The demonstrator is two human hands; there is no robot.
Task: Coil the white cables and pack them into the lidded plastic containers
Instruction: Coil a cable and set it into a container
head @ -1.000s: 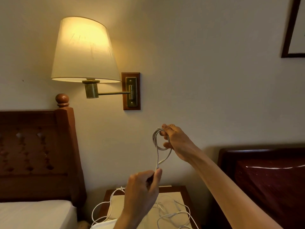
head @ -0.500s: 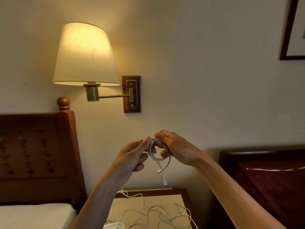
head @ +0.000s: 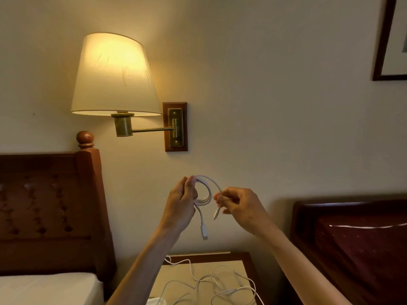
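- Bedroom wall behind, lit wall lamp (head: 114, 73), wooden headboard (head: 50, 208) at left; no readable writing anywhere.
- Your left hand (head: 181, 205) grips the white cable (head: 206, 199) coil, fingers curled round the loops; one plug end dangles below.
- Your right hand (head: 241, 206) pinches the other end near its connector.
- Loose cables (head: 211, 285) lie tangled on the nightstand (head: 220, 260), thin, smooth and round.
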